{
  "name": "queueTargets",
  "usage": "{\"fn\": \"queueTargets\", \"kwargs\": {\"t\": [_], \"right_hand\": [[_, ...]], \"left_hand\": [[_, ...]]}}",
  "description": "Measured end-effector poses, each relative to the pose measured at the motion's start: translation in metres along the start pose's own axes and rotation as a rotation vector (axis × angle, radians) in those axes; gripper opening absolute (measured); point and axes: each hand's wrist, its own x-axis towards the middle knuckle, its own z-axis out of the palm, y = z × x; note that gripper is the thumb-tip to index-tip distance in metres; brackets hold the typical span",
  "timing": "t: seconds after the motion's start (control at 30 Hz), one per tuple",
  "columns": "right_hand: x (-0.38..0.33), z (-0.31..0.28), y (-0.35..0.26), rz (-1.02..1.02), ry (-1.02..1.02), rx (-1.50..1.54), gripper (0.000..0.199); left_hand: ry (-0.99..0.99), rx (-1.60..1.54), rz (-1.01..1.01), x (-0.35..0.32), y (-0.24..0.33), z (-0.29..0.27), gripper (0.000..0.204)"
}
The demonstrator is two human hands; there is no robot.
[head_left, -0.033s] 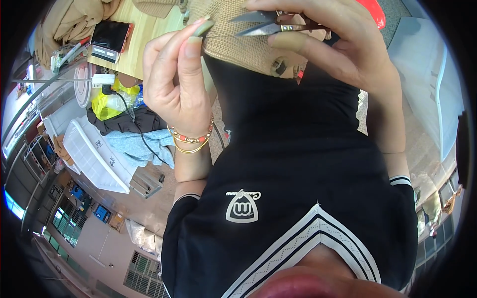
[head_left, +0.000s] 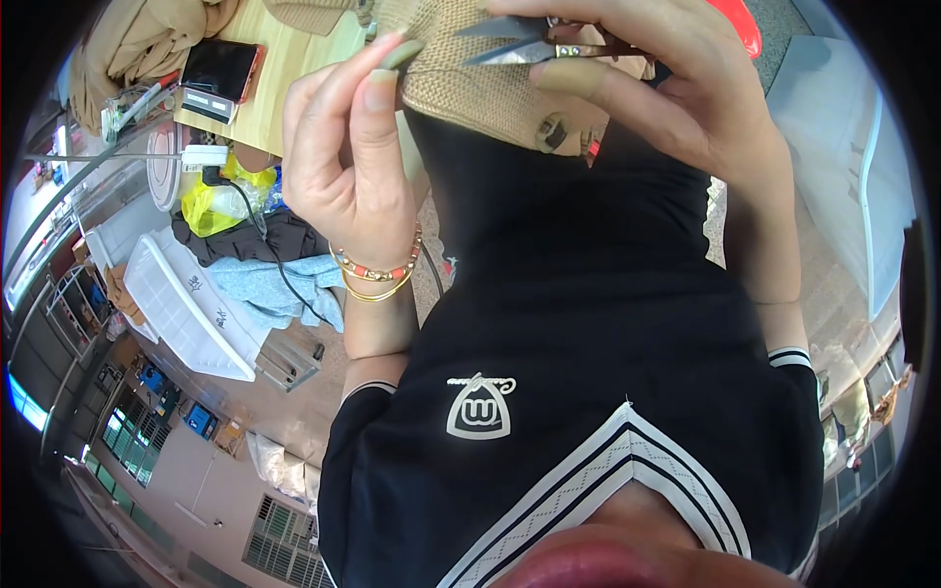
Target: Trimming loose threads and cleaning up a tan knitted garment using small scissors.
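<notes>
My right hand (head_left: 676,93) holds a small pair of thread snips (head_left: 510,51), its two pointed blades apart and aimed to the left. A tan covering wraps one of its digits. Under the blades lies a beige knitted piece (head_left: 461,93) with a dark patch near its lower corner. My left hand (head_left: 358,147) is closed in a pinch at the knit's left edge, a greenish covering on one finger. Whatever sits between those fingertips is too small to make out. Bracelets circle the left wrist.
On the left, a wooden table (head_left: 294,59) bears a dark-screened phone (head_left: 218,71) and bunched beige fabric (head_left: 147,49). Below it are a white plug adapter (head_left: 204,157) with cables, a yellow bag (head_left: 206,211) and a white plastic crate (head_left: 191,309). A translucent bin (head_left: 833,147) stands at right.
</notes>
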Motion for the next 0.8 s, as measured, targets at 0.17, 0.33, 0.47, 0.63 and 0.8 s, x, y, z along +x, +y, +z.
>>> {"fn": "queueTargets", "kwargs": {"t": [0.17, 0.33, 0.47, 0.63, 0.8], "right_hand": [[0.005, 0.007, -0.001, 0.056, 0.028, 0.015, 0.038], [-0.002, 0.02, 0.02, 0.001, 0.092, 0.094, 0.038], [-0.003, 0.02, 0.017, 0.043, 0.107, 0.095, 0.037], [0.002, 0.013, 0.002, 0.216, 0.042, 0.097, 0.036], [0.002, 0.02, 0.004, 0.144, 0.098, 0.126, 0.035]], "left_hand": [[0.01, 0.06, 0.13, 0.011, -0.005, 0.0, 0.023], [-0.208, 0.104, 0.189, 0.021, -0.002, -0.015, 0.033], [-0.316, 0.075, 0.094, 0.027, 0.012, -0.026, 0.028], [-0.405, 0.159, 0.119, 0.034, 0.014, -0.033, 0.028], [-0.385, 0.295, 0.205, 0.031, 0.007, -0.032, 0.027]]}}
